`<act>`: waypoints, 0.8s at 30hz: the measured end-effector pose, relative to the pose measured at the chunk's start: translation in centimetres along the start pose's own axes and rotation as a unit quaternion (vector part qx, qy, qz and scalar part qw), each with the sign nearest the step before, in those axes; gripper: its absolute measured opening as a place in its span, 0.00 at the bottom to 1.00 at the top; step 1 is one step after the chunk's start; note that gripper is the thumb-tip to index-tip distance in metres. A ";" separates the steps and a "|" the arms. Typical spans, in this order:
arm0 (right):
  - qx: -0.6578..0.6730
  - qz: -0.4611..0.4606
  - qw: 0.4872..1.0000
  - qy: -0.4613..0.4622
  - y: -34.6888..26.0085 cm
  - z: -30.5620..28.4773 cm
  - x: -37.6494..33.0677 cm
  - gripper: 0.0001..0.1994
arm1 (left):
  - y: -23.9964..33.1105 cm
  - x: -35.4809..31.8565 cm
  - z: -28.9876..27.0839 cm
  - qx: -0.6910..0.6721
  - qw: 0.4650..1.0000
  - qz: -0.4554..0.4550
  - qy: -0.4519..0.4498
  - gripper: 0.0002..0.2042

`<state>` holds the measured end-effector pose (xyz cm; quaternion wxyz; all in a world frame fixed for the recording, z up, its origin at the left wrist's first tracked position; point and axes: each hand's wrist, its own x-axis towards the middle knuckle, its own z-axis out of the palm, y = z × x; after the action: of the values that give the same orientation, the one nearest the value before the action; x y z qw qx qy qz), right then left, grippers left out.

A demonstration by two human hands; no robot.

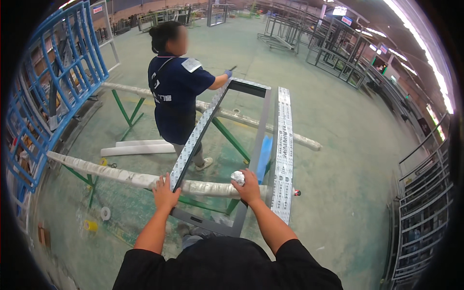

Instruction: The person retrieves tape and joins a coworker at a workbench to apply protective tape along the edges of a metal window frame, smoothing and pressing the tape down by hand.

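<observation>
A dark grey rectangular metal frame (263, 126), its left side covered with printed white film, lies across two wrapped support bars in front of me. My left hand (166, 195) grips its near left corner, with the thumb on the inner side and the fingers on the outer side. Over the frame's right side, my right hand (248, 187) is closed round a crumpled white wad (237, 177), which looks like paper or cloth. A co-worker (176, 92) stands at the frame's left, a gloved hand at the far corner with a dark, thin tool (233, 68).
A film-covered profile (282, 145) lies along the right, with blue sheet (264, 157) beside it. Wrapped bars (116, 176) rest on green legs (231, 140). White tape (105, 213) and yellow tape (90, 225) rolls lie on the floor. A blue rack (72, 79) stands left; metal racks (420, 217) right.
</observation>
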<state>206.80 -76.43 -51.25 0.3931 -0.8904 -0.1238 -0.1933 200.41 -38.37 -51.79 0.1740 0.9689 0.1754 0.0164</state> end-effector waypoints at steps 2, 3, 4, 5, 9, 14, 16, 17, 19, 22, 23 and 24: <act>0.002 0.001 1.000 -0.002 0.0 -0.1 0.0 0.28 | -0.1 -0.1 0.1 0.002 1.000 0.004 0.003 0.51; 0.003 0.001 1.000 -0.002 0.4 -0.2 0.4 0.28 | 0.3 0.1 0.0 0.000 1.000 0.004 -0.003 0.51; 0.004 0.001 1.000 0.001 0.7 -0.2 0.3 0.28 | 0.7 0.3 -0.2 -0.002 1.000 0.005 -0.009 0.51; 0.005 0.002 1.000 0.005 0.9 -0.1 0.1 0.28 | 0.9 0.4 -0.1 -0.003 1.000 0.014 -0.008 0.51; -0.003 -0.007 1.000 0.000 0.6 0.1 0.1 0.27 | -0.1 0.3 0.4 0.001 1.000 0.004 -0.006 0.52; -0.013 -0.002 1.000 0.006 1.3 0.0 0.0 0.28 | 0.0 0.5 0.7 0.003 1.000 0.004 -0.007 0.52; 0.006 -0.003 1.000 -0.013 1.0 0.0 -0.1 0.28 | 0.4 0.1 0.0 0.005 1.000 -0.005 -0.014 0.52; 0.005 -0.002 1.000 -0.017 1.0 -0.1 0.0 0.28 | 0.4 0.1 0.2 0.005 1.000 0.000 -0.014 0.52; 0.006 -0.002 1.000 -0.012 0.9 -0.1 -0.1 0.28 | 0.3 -0.1 0.2 -0.017 1.000 -0.005 0.012 0.52; 0.007 -0.004 1.000 -0.007 1.0 -0.1 -0.4 0.29 | 0.4 -0.4 -0.2 -0.048 0.999 0.003 0.016 0.51; 0.007 -0.006 1.000 -0.005 1.0 0.0 -0.6 0.29 | 0.3 -0.5 -0.2 -0.047 0.999 0.005 0.014 0.51; 0.008 -0.004 1.000 -0.004 1.1 0.1 -0.5 0.29 | 0.0 -0.5 0.0 -0.071 0.997 0.016 0.039 0.48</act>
<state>206.75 -77.07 -52.27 0.3985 -0.8877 -0.1304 -0.1900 199.90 -38.54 -51.77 0.2348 0.9554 0.1649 0.0696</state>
